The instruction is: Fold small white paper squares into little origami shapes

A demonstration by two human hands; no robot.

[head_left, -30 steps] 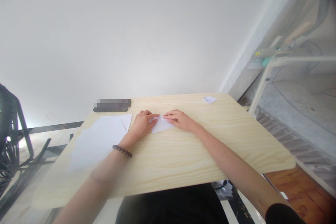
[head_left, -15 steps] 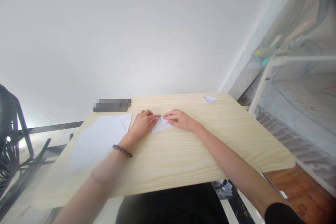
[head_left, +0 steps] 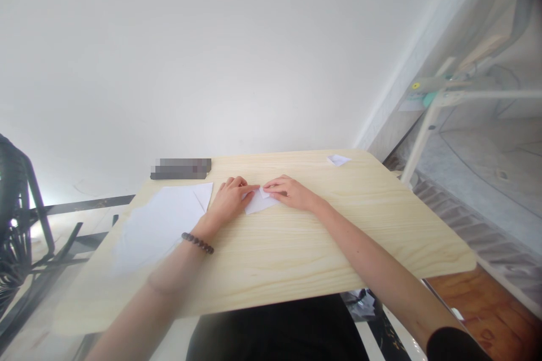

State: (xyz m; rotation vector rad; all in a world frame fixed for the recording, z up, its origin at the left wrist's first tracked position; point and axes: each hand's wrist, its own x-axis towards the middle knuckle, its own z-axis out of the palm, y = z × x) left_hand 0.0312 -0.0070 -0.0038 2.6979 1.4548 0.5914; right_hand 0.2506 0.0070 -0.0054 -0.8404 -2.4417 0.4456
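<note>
A small folded piece of white paper (head_left: 257, 205) lies on the light wooden table (head_left: 275, 248), near the middle towards the far side. My left hand (head_left: 231, 198), with a dark bead bracelet on its wrist, rests on the paper's left edge, fingers curled and pressing it. My right hand (head_left: 288, 192) presses the paper's upper right part with its fingertips held together. The two hands' fingertips almost meet over the paper.
A stack of white paper sheets (head_left: 163, 223) lies left of my left hand. A small folded paper piece (head_left: 339, 159) sits at the far right corner. A dark flat object (head_left: 181, 168) lies at the far edge. A black chair (head_left: 17, 220) stands left; a white rack (head_left: 427, 124) stands right.
</note>
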